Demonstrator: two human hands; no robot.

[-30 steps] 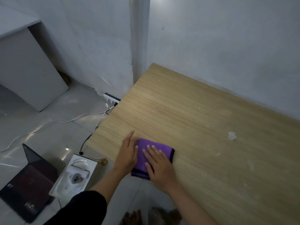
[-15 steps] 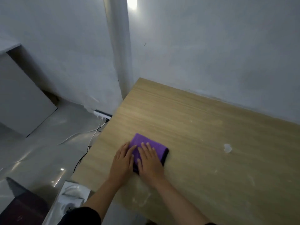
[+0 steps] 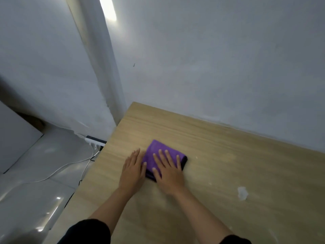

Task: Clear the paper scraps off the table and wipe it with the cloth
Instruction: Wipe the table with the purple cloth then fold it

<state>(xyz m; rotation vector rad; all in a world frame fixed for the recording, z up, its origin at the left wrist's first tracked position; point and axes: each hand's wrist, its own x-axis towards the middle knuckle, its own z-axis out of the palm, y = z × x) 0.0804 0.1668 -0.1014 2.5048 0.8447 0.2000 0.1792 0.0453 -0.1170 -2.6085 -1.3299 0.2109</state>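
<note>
A folded purple cloth [image 3: 157, 149] lies on the light wooden table [image 3: 237, 152], near its left edge. My right hand [image 3: 169, 171] presses flat on the cloth with fingers spread. My left hand [image 3: 132, 170] lies flat beside it on the wood, its thumb resting on the cloth's left side. A crumpled white paper scrap [image 3: 242, 193] sits on the table to the right of my right hand, apart from it. A tiny white fleck [image 3: 196, 157] lies just right of the cloth.
The table's far edge meets a white wall [image 3: 219, 67], with a pillar [image 3: 103, 67] at its back left corner. On the floor to the left lie a power strip [image 3: 95, 140] and white cables [image 3: 61, 170]. A white cabinet [image 3: 15, 138] stands far left.
Both hands have slid the cloth away from the near edge, farther onto the table toward the wall. The view has tilted up, so the laptop and box on the floor are out of sight.
</note>
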